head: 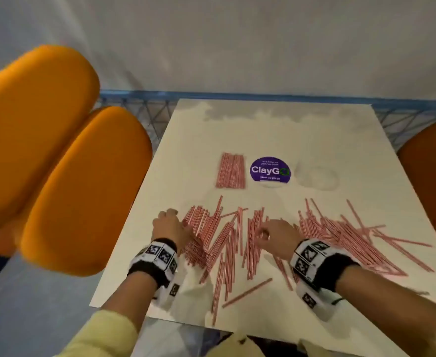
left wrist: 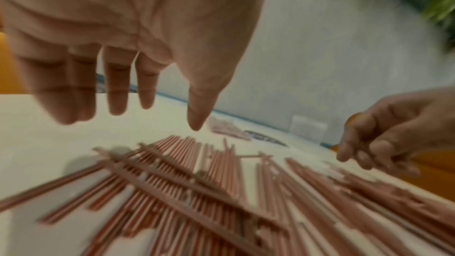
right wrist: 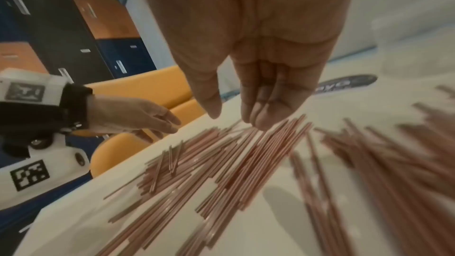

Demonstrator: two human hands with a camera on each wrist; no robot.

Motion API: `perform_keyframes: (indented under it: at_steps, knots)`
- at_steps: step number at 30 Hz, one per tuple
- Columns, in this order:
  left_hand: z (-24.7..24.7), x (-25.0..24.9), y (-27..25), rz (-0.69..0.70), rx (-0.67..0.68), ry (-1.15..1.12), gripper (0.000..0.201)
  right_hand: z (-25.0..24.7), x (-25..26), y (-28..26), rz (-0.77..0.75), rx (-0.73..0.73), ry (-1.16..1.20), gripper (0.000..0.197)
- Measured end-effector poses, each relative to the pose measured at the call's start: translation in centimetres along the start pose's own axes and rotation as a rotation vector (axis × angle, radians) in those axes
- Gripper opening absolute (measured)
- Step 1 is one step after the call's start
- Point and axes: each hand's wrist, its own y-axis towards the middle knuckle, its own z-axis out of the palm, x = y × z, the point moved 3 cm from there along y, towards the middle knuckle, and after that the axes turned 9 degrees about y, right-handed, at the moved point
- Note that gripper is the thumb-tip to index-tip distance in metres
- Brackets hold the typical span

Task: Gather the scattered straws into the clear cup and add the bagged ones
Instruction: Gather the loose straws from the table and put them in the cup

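Many thin pink-striped straws [head: 237, 240] lie scattered across the near half of the white table [head: 276, 130]. A flat bag of the same straws [head: 231, 171] lies further back, and the clear cup [head: 317, 176] stands right of a purple sticker. My left hand [head: 173, 222] hovers at the left end of the pile, its fingers [left wrist: 118, 92] straight and holding nothing. My right hand [head: 264, 233] is over the middle of the pile. Its fingertips [right wrist: 258, 122] point down just above the straws [right wrist: 246, 163], also holding nothing.
A round purple "ClayGo" sticker [head: 270, 170] sits between bag and cup. Orange chairs [head: 57, 163] crowd the table's left side, and another orange seat [head: 433, 155] is at the right. A blue rail [head: 237, 95] and a pale wall run behind the table.
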Motion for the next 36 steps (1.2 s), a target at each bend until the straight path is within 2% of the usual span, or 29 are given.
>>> perform_keyframes:
  at_steps: [2, 4, 5, 7, 9, 11, 13, 15, 16, 18, 22, 24, 28, 36]
  knots:
    - [0.3, 0.3, 0.6, -0.173, 0.033, 0.023, 0.066, 1.1, 0.7, 1.8, 0.056, 0.016, 0.0, 0.038]
    - [0.9, 0.3, 0.8, -0.268, 0.086, 0.026, 0.073, 2.2, 1.7, 2.9, 0.08, 0.041, -0.011, 0.033]
    - [1.3, 0.1, 0.8, -0.259, 0.096, 0.022, 0.073, 2.8, 2.0, 3.4, 0.078, 0.046, -0.027, 0.032]
    - [2.4, -0.8, 0.5, -0.163, 0.082, -0.007, 0.064, 4.0, 2.3, 4.1, 0.073, 0.035, -0.021, 0.043]
    - [2.7, -1.5, 0.3, -0.047, 0.034, -0.113, 0.058, 4.6, 3.0, 4.3, 0.033, 0.006, -0.009, 0.053]
    - [2.5, -1.4, 0.2, 0.0, -0.001, -0.222, 0.059, 4.8, 3.2, 4.6, 0.006, -0.055, 0.049, 0.055]
    - [2.2, -0.5, 0.4, -0.033, -0.009, -0.186, 0.06, 4.7, 2.8, 4.7, 0.048, -0.14, 0.153, 0.056]
    - [2.3, 0.2, 0.4, -0.085, 0.041, -0.115, 0.059, 4.8, 2.4, 4.7, 0.13, -0.171, 0.22, 0.061]
    - [2.3, 0.2, 0.2, -0.082, 0.081, -0.096, 0.055, 5.2, 2.5, 4.8, 0.16, -0.158, 0.223, 0.063]
    - [2.6, -0.7, -0.3, -0.048, 0.126, -0.114, 0.034, 5.9, 3.1, 5.1, 0.173, -0.152, 0.232, 0.063]
    - [3.4, -3.0, -0.6, -0.031, 0.144, -0.215, 0.019, 6.5, 4.5, 6.1, 0.146, -0.193, 0.304, 0.055]
    - [3.9, -3.7, -0.4, -0.038, 0.156, -0.259, 0.035, 6.3, 4.7, 6.5, 0.144, -0.204, 0.384, 0.048]
    - [4.5, -4.7, 0.0, -0.002, 0.184, -0.358, 0.035, 6.1, 4.2, 7.2, 0.17, -0.228, 0.562, 0.038]
    - [4.5, -6.6, 0.2, 0.037, 0.256, -0.595, 0.057, 5.6, 4.8, 7.5, 0.107, -0.221, 0.562, 0.024]
